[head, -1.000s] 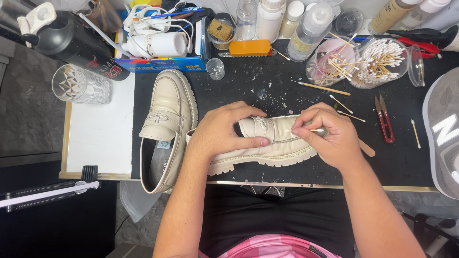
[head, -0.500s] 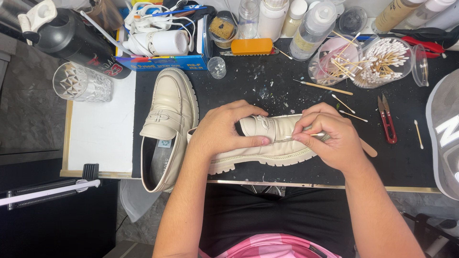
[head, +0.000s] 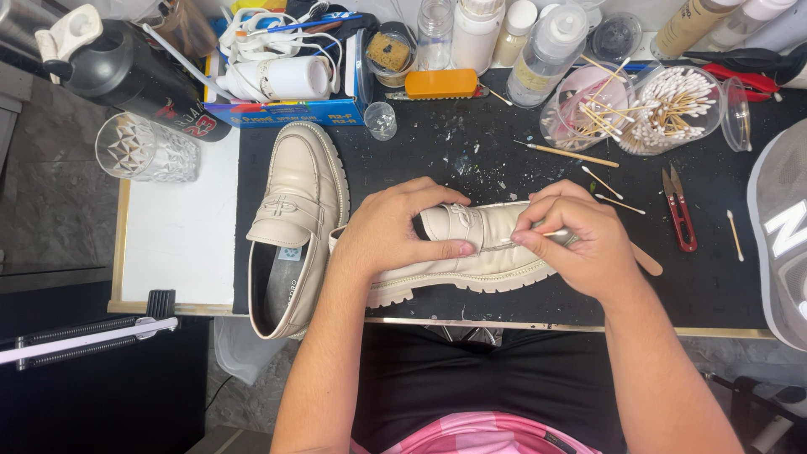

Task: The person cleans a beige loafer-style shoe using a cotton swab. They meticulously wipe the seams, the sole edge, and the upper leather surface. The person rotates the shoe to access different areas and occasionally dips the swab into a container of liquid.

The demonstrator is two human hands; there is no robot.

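A cream loafer (head: 479, 252) lies on its side on the black mat (head: 504, 160), sole toward me. My left hand (head: 402, 229) grips its upper near the opening, thumb stretched along the side. My right hand (head: 580, 237) pinches a thin stick-like tool (head: 646, 261) against the toe part of the same shoe; its wooden end pokes out to the right. A second cream loafer (head: 294, 227) stands upright just left of my left hand.
Behind the shoes stand jars of cotton swabs (head: 672, 105), bottles (head: 542, 55), an orange brush (head: 441, 83) and a blue box of cords (head: 286, 76). Red snips (head: 679, 214) and loose sticks lie at the right, a grey sneaker (head: 782, 235) at the edge, a glass (head: 145, 149) left.
My right hand has shifted slightly left along the shoe's toe with the tool. My left hand keeps its hold on the loafer.
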